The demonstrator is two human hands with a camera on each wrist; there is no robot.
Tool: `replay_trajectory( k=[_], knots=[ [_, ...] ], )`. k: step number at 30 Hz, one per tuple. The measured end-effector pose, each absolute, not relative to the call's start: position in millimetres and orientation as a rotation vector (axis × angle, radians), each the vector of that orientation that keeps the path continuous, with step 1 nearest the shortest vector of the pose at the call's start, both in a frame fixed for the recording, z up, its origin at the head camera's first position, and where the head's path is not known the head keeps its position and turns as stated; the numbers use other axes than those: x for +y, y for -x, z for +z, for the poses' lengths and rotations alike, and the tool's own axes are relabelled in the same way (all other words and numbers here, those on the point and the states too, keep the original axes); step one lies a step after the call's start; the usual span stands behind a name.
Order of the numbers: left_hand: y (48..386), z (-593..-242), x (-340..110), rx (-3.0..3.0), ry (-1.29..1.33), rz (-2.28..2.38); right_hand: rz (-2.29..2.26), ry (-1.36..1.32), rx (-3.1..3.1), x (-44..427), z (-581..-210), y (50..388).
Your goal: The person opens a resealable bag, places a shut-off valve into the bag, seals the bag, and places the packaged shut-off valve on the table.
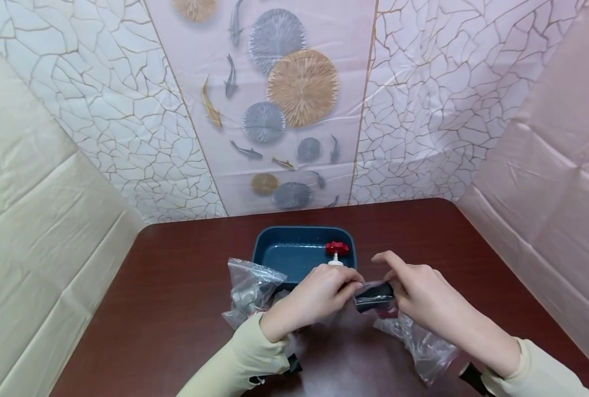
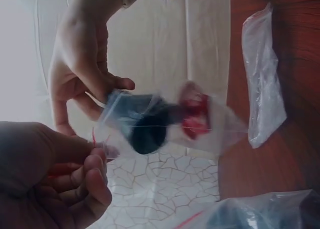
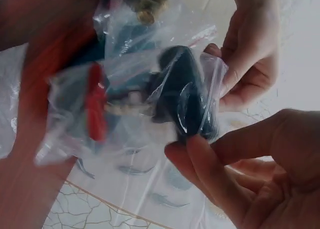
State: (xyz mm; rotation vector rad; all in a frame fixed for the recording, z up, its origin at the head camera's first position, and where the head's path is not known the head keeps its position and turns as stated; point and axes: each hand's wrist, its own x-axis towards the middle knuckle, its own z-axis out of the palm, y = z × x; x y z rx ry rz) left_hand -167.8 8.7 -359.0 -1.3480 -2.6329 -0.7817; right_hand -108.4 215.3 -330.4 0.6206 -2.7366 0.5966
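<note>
Both hands hold a clear zip bag [image 1: 374,296] above the table, in front of the tray. Inside it is a black part [image 3: 180,91] joined by a stem to a red handle [image 3: 95,103]; it looks like a small valve, blurred in both wrist views. My left hand [image 1: 321,292] pinches the bag's edge near its red zip line [image 2: 94,138]. My right hand [image 1: 421,292] grips the bag at the black part, thumb and fingers on it, with its index finger raised in the head view.
A blue tray [image 1: 287,264] stands behind the hands, holding a red-handled valve [image 1: 336,248] with a white lower part. Left of it lies a zip bag of metal-looking fittings [image 1: 249,292]. A crumpled clear bag [image 1: 423,347] lies below my right hand on the brown table [image 1: 140,309].
</note>
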Motion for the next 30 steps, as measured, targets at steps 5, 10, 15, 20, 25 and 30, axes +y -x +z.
replay_trajectory(
  k=[5,10,15,20,25,30],
  knots=[
    [165,-356,4,-2.604,1.364,-0.760,0.608,-0.550,-2.671,210,-336,108],
    [165,-365,4,-2.661,1.343,-0.747,0.765,-0.503,-2.748,208,-349,111],
    [169,-377,7,-2.680,1.336,-0.687,0.948,-0.518,-2.893,216,-357,116],
    [172,-382,11,-2.684,1.357,-0.667,1.153,-0.690,-2.940,232,-364,117],
    [165,-381,9,-2.723,1.378,-0.677,0.952,-0.722,-2.826,231,-370,119],
    [154,-378,5,-2.711,1.323,-0.528,0.758,-0.599,-2.778,227,-373,117]
  ],
)
